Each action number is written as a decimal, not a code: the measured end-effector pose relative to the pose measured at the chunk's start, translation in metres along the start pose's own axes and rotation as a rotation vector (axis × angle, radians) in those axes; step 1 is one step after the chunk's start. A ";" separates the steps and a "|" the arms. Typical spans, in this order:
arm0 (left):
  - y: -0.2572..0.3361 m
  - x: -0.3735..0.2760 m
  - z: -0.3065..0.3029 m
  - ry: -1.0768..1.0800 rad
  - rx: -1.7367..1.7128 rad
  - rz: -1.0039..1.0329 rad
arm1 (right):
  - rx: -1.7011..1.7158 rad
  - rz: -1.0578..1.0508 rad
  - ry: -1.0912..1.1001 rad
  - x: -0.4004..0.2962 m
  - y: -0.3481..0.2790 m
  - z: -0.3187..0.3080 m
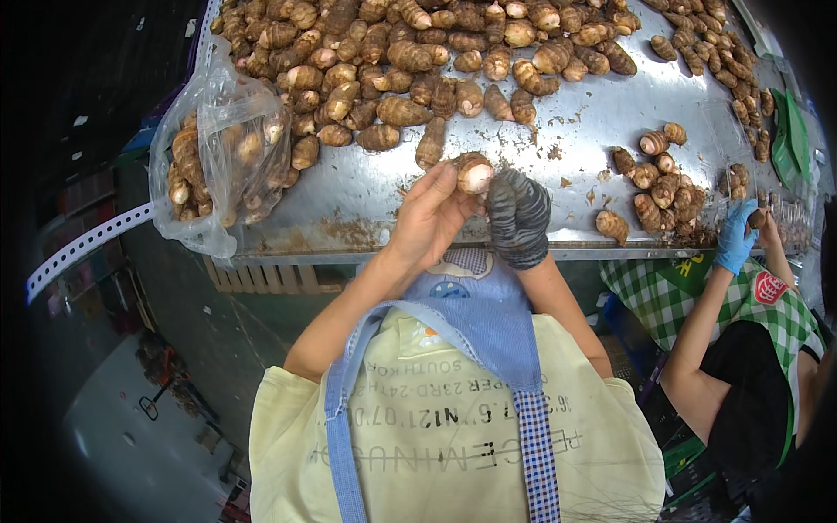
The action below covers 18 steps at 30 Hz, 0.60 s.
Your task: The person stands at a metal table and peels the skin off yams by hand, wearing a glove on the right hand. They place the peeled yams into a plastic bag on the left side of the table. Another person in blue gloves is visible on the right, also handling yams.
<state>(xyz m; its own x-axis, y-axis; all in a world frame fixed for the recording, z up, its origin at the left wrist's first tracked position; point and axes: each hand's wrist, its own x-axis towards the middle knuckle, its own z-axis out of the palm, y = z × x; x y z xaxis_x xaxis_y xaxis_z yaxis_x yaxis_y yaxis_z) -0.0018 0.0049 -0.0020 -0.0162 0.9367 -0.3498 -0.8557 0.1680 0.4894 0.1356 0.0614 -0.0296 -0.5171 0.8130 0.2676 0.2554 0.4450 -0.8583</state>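
My bare left hand holds a taro corm between thumb and fingers, just above the front edge of a metal table. The corm is brown and ringed, with a pale end facing up. Against its right side is my right hand, in a dark grey striped knit glove with the fingers curled. Whether that hand grips the corm or something else is hidden. One loose taro lies on the metal just beyond my left hand, below a big heap of taro corms.
A clear plastic bag with taro sits at the table's left corner. Smaller taro and peel scraps lie to the right. A co-worker's blue-gloved hand is at the right edge, near green plastic objects. A slatted pallet lies below.
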 end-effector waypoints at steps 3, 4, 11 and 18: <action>-0.001 -0.001 0.001 -0.010 -0.126 -0.042 | 0.622 0.465 0.128 0.000 -0.003 -0.004; 0.001 0.002 0.001 -0.013 -0.161 -0.048 | 0.872 0.675 0.209 0.000 -0.003 -0.005; 0.006 0.001 0.016 0.058 0.318 0.085 | 0.739 0.522 0.112 0.018 0.002 -0.014; 0.003 0.000 0.004 0.004 0.936 0.191 | -0.271 -0.114 -0.121 0.023 0.005 -0.014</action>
<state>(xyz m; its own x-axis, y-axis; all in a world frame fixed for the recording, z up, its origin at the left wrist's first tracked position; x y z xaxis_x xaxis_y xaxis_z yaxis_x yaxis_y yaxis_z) -0.0025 0.0065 0.0024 -0.1163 0.9729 -0.2000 -0.0772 0.1919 0.9784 0.1368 0.0872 -0.0213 -0.6442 0.7090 0.2869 0.3904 0.6274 -0.6738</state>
